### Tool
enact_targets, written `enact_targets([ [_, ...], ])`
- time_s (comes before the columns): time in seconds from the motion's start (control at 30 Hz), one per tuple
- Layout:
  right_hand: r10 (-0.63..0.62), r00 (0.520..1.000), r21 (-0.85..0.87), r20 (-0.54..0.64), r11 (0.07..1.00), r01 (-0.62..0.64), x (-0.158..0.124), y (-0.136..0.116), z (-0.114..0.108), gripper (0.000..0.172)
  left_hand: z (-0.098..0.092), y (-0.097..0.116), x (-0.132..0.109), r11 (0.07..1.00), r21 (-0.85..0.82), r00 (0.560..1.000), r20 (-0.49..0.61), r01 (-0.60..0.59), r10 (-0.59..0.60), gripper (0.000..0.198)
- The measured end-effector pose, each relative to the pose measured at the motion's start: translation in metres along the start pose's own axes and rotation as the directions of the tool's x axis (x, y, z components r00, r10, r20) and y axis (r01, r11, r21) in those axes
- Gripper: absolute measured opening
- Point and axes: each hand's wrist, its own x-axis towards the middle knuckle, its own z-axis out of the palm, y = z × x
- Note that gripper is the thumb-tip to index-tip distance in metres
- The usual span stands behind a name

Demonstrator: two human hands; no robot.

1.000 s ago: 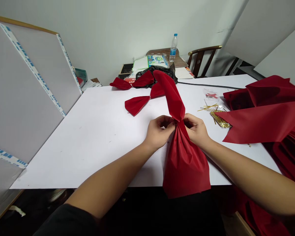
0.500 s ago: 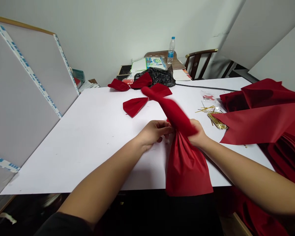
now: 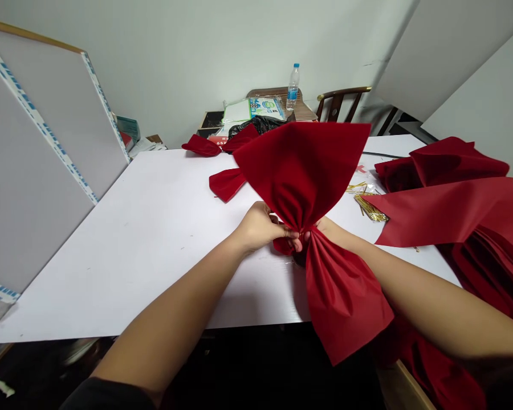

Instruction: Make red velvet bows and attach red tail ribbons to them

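Observation:
A large red fabric bow [image 3: 310, 171] is gathered tightly at its middle, one half fanned upward and the other hanging down past the table's front edge. My left hand [image 3: 265, 228] pinches at the gathered middle from the left. Behind the bow my right hand [image 3: 327, 228] grips the same middle, most of its fingers hidden by the cloth. A small piece of red cloth shows below my left fingers. Beyond lie another red bow [image 3: 203, 146] and a second one [image 3: 226, 183], partly covered by the bow I hold.
Gold twist ties [image 3: 371, 208] lie right of the bow, beside a pile of red fabric [image 3: 444, 210] along the white table's [image 3: 154, 245] right side. White panels [image 3: 47, 125] stand at the left. A water bottle [image 3: 293, 86] and a wooden chair [image 3: 337, 105] are at the back.
The held bow has turned, its upper half now fanned open and facing me. Its lower half has swung to the right. Both hands stay at the gathered middle.

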Motion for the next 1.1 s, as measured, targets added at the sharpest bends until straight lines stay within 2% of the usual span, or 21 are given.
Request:
enact_targets([
  [0.07,0.010,1.000,-0.052,0.017,0.999,-0.009,-0.001,-0.003,0.004,0.049,0.000,-0.002,0.002,0.998,0.054,0.998,-0.064,0.028,-0.025,0.027],
  [0.17,-0.080,0.989,-0.106,-0.126,0.992,0.067,0.000,-0.006,0.002,0.047,0.000,-0.006,0.005,0.998,0.066,0.988,-0.154,0.021,-0.010,0.026],
  [0.27,-0.188,0.917,-0.208,-0.352,0.971,0.119,-0.001,-0.009,-0.008,0.041,-0.002,-0.007,0.007,0.987,0.129,0.944,-0.305,-0.091,0.127,0.028],
  [0.33,-0.302,0.849,-0.390,-0.433,0.912,0.125,-0.004,-0.012,-0.015,0.031,-0.001,-0.006,0.006,0.977,0.162,0.933,-0.309,-0.141,0.186,0.030],
  [0.4,-0.492,0.780,-0.662,-0.386,0.737,0.137,-0.007,-0.015,-0.019,0.019,0.002,-0.005,0.004,0.986,0.102,0.967,-0.204,-0.135,0.153,0.037],
  [0.43,-0.576,0.754,-0.781,-0.315,0.608,0.139,-0.008,-0.016,-0.020,0.015,0.005,-0.005,0.002,0.992,0.042,0.982,-0.142,-0.118,0.123,0.041],
  [0.5,-0.664,0.731,-0.916,-0.155,0.374,0.145,-0.009,-0.017,-0.021,0.017,0.010,-0.006,-0.001,0.992,-0.102,0.996,-0.064,-0.073,0.067,0.044],
  [0.57,-0.676,0.734,-0.958,-0.063,0.246,0.145,-0.009,-0.018,-0.020,0.021,0.014,-0.008,-0.005,0.976,-0.216,0.997,-0.068,-0.041,0.027,0.041],
  [0.63,-0.678,0.734,-0.973,-0.023,0.185,0.140,-0.010,-0.019,-0.020,0.024,0.015,-0.010,-0.008,0.961,-0.278,0.998,-0.062,-0.015,-0.002,0.037],
  [0.77,-0.693,0.719,-0.985,-0.055,0.156,0.075,-0.010,-0.019,-0.024,0.024,0.015,-0.011,-0.008,0.927,-0.372,0.997,0.080,0.041,-0.012,0.026],
  [0.83,-0.691,0.718,-0.989,-0.091,0.146,0.015,-0.010,-0.018,-0.024,0.024,0.018,-0.011,-0.007,0.917,-0.392,0.994,0.106,0.075,-0.036,0.023],
  [0.93,-0.666,0.738,-0.992,-0.105,0.126,-0.028,-0.010,-0.016,-0.019,0.025,0.025,-0.012,-0.006,0.907,-0.416,0.998,0.005,0.062,-0.066,0.030],
  [1.0,-0.650,0.754,-0.988,-0.096,0.154,0.007,-0.009,-0.015,-0.016,0.025,0.027,-0.013,-0.004,0.901,-0.433,0.994,-0.089,0.017,-0.061,0.035],
  [1.1,-0.615,0.780,-0.938,-0.114,0.324,0.119,-0.010,-0.017,-0.015,0.024,0.025,-0.015,-0.002,0.890,-0.455,0.991,-0.121,-0.006,-0.055,0.042],
])
